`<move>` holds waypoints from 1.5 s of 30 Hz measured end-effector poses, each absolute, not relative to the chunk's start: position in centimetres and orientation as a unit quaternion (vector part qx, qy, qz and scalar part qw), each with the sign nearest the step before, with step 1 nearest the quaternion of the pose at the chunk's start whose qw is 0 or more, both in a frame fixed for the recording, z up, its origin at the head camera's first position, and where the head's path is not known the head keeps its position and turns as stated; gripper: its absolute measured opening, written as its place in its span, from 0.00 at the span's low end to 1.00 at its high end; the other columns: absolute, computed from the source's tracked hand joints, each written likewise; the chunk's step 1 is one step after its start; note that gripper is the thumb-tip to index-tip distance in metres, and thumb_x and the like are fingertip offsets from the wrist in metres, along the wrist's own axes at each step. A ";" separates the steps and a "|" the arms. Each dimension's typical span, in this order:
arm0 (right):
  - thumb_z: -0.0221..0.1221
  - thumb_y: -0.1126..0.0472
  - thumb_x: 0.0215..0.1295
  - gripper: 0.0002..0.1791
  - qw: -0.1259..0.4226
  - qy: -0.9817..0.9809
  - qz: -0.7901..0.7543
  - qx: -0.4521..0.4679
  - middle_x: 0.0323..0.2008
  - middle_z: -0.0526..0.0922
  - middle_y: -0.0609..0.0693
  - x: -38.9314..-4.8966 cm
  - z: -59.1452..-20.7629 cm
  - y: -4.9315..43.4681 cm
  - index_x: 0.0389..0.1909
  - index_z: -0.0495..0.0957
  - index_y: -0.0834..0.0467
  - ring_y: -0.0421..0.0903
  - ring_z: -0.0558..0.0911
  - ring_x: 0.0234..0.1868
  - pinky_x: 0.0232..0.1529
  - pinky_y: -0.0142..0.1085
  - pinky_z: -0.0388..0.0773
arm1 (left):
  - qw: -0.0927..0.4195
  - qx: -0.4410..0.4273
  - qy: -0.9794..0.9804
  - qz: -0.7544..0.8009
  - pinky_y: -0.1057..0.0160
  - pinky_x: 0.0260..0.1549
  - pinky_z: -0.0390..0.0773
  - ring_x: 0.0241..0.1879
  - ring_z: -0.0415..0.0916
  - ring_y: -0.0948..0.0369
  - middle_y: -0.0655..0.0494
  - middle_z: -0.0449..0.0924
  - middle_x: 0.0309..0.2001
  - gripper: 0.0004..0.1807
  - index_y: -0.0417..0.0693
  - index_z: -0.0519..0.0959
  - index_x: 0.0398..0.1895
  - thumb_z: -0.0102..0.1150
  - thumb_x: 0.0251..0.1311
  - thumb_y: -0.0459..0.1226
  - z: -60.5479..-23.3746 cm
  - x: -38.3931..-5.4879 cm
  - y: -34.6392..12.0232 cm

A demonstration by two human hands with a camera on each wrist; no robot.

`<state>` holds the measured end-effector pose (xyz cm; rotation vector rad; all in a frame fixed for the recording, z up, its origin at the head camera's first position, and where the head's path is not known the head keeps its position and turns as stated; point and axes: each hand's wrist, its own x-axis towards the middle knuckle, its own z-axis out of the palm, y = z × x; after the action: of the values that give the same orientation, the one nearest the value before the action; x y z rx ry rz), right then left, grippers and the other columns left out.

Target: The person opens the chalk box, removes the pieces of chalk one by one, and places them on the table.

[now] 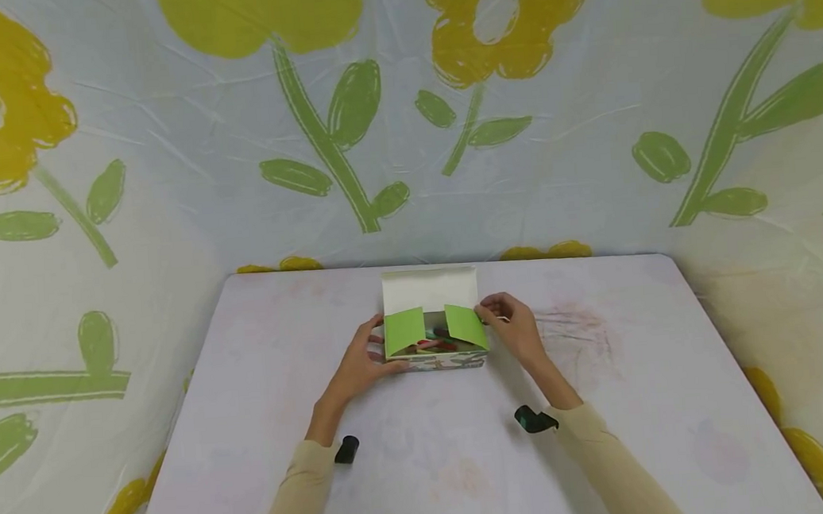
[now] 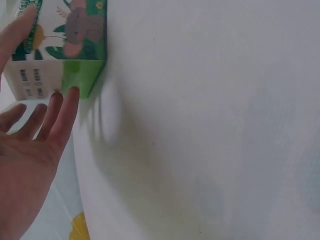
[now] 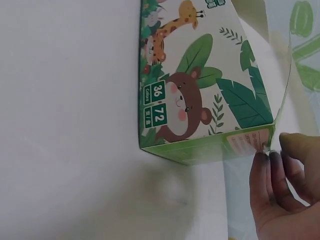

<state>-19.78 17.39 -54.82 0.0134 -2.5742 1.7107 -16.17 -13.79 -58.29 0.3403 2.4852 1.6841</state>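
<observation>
A small cardboard box [image 1: 438, 363] printed with cartoon animals and "36 Colors" stands on the table, its white lid [image 1: 430, 289] raised at the back. Two green side flaps [image 1: 404, 331] lean over the opening, where red and dark stick-like pieces [image 1: 432, 343] show between them; their kind is unclear. At the box's left, my left hand [image 1: 358, 364] lays its thumb on the front face, while the fairly straight fingers touch the side. My right hand [image 1: 517, 331] pinches the back right corner, near the flap and lid; which layer it holds is hard to tell.
The white table [image 1: 277, 489] reaches up to a cloth backdrop [image 1: 191, 185] printed with yellow flowers and green leaves. Dark wrist-worn devices hang at the left cuff [image 1: 314, 461] and right cuff [image 1: 573, 421]. Faint reddish and dark marks [image 1: 578, 333] lie right of the box.
</observation>
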 end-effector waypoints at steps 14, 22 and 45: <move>0.66 0.57 0.71 0.19 0.060 -0.817 0.568 0.080 0.53 0.81 0.57 -16.2 -56.0 17.4 0.56 0.79 0.64 0.52 0.82 0.55 0.57 0.28 0.78 | -0.054 0.127 0.834 0.534 0.51 0.48 0.82 0.52 0.75 0.50 0.42 0.70 0.64 0.42 0.40 0.69 0.72 0.78 0.56 0.41 -57.3 -14.9 -12.9; 0.74 0.68 0.59 0.30 0.101 -0.818 0.549 0.141 0.57 0.75 0.61 -15.2 -57.2 17.1 0.60 0.73 0.69 0.55 0.79 0.56 0.60 0.38 0.79 | -0.092 0.104 0.830 0.541 0.61 0.43 0.83 0.47 0.77 0.53 0.44 0.74 0.56 0.32 0.39 0.76 0.64 0.78 0.57 0.37 -57.3 -14.6 -12.3; 0.67 0.65 0.69 0.09 0.087 -0.759 0.644 0.038 0.34 0.85 0.61 -14.0 -57.8 18.6 0.41 0.80 0.69 0.39 0.85 0.36 0.38 0.28 0.82 | -0.130 0.041 0.789 0.600 0.67 0.39 0.83 0.37 0.84 0.59 0.50 0.87 0.40 0.16 0.34 0.85 0.47 0.69 0.66 0.39 -57.9 -13.0 -13.0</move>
<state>-13.97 18.60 -57.78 0.1133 -2.2614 1.9185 -13.02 -12.97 -57.90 0.1417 2.7067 2.0577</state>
